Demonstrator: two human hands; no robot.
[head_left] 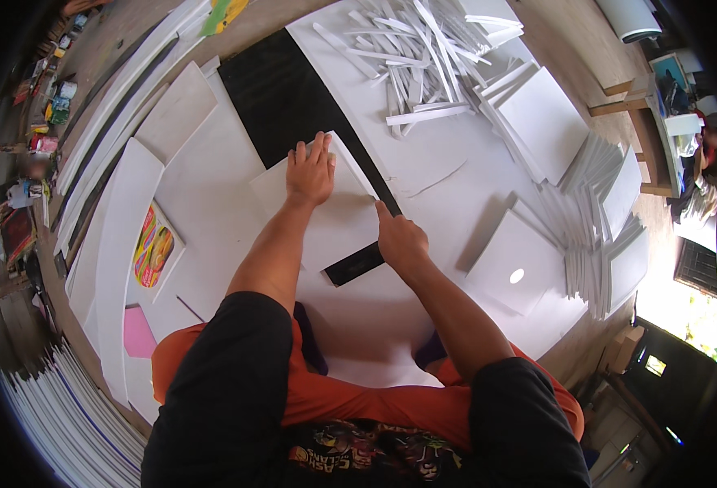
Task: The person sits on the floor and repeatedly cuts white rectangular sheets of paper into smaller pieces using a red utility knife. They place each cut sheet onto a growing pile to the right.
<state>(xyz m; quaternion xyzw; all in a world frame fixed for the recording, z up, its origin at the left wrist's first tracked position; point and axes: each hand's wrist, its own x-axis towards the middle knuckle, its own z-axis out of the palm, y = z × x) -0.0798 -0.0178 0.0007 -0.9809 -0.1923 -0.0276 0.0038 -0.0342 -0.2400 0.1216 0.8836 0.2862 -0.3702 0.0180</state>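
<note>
My left hand (309, 172) lies on a white board (338, 215), its fingers stretched toward the board's far corner. The board rests on a long black strip (273, 98) that shows beyond it and again at its near edge. My right hand (403, 241) is closed at the board's right edge, with the index finger pointing along that edge. Whatever it grips is hidden by the fingers. To the right of that hand lies a stack of white boards (509, 256) with a round pale spot on top.
Thin white offcuts (431, 61) are heaped at the far side of the white table (423, 167). More cut boards (541, 118) fan out on the right. At left are long white panels (122, 236), a colourful printed packet (155, 248) and a pink sheet (139, 332).
</note>
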